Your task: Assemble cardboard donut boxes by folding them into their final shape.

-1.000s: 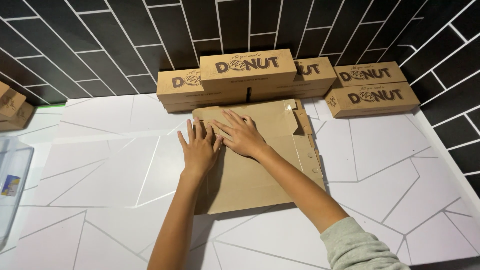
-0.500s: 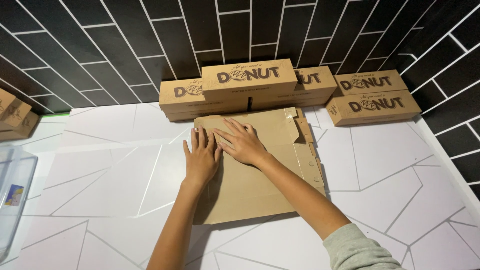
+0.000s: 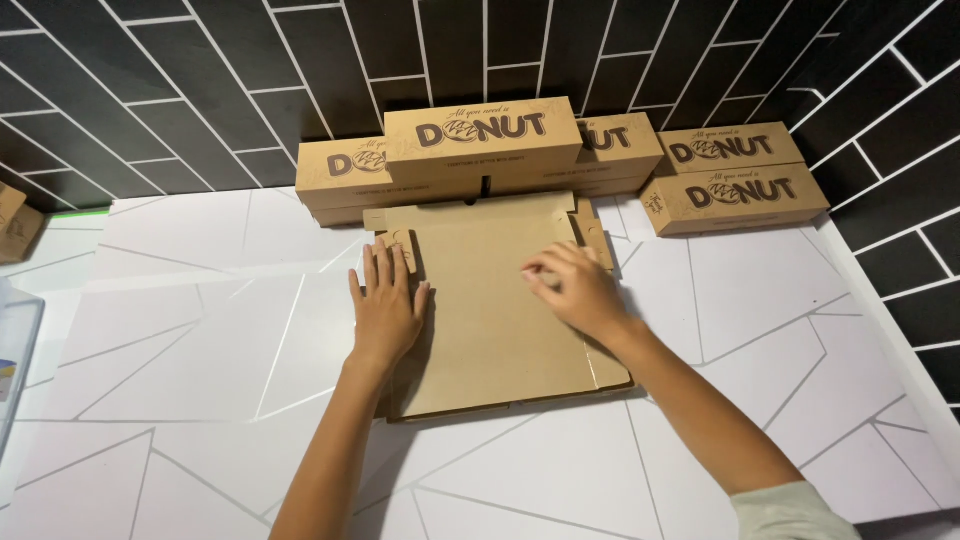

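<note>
Unfolded brown cardboard box blank (image 3: 495, 310), flat on the white counter (image 3: 200, 350).

A flat, unfolded brown cardboard box (image 3: 495, 310) is laid out on the white counter (image 3: 200, 340), with small tabs seen at its far corners. Behind it, against the dark tiled wall, long assembled brown boxes are stacked: one top box (image 3: 483, 140) is set on a lower box (image 3: 340, 180) at the left and another (image 3: 620, 150) at the right, all printed in dark brown. Two more such boxes (image 3: 740, 185) are stacked at the far right, slightly angled. At the left edge, part of a further brown carton (image 3: 15, 225) is seen.
</note>
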